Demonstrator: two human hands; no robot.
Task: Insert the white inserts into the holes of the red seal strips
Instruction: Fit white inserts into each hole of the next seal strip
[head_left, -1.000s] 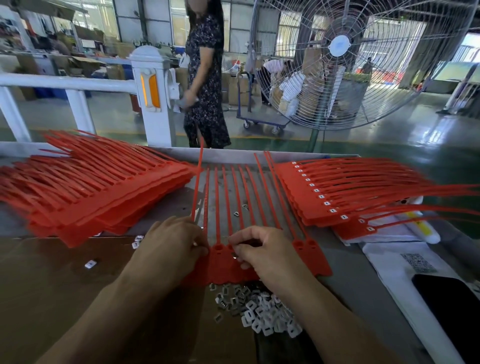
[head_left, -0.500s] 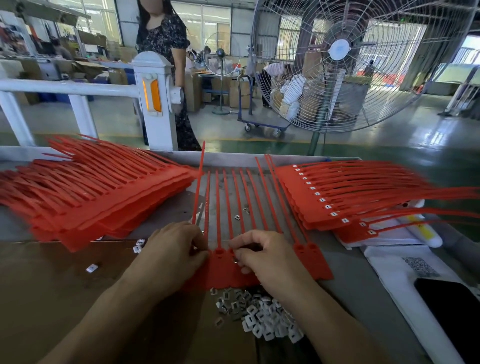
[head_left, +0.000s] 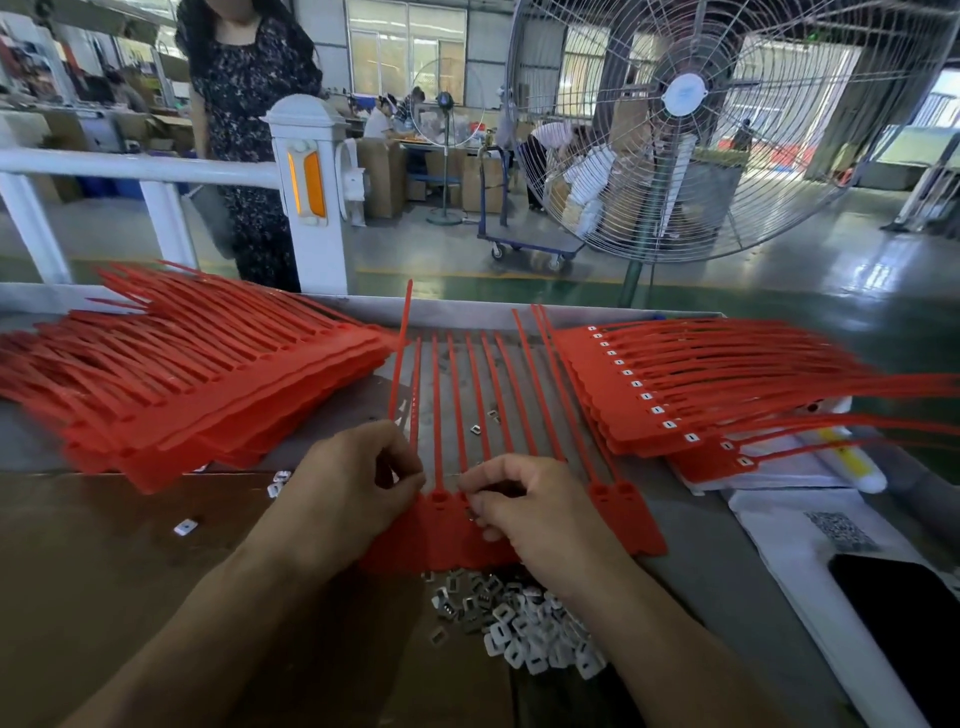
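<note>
On a grey table (head_left: 322, 441) in a factory hall, fan (head_left: 680, 98) behind, both hands, left (head_left: 358, 483) and right (head_left: 524, 504), fingers curled, pinch the strips (head_left: 452, 415); inserts (head_left: 524, 629) heap near the wrists.

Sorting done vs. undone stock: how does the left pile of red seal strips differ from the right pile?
The left pile shows no white inserts in its heads; the right pile shows a white insert in each visible head.
The left pile's tails point up-left; the right pile's tails fan out to the right.
The left pile lies partly on brown cardboard; the right pile partly overlaps white packaging.
Both are stacked red strips on the same table.
</note>
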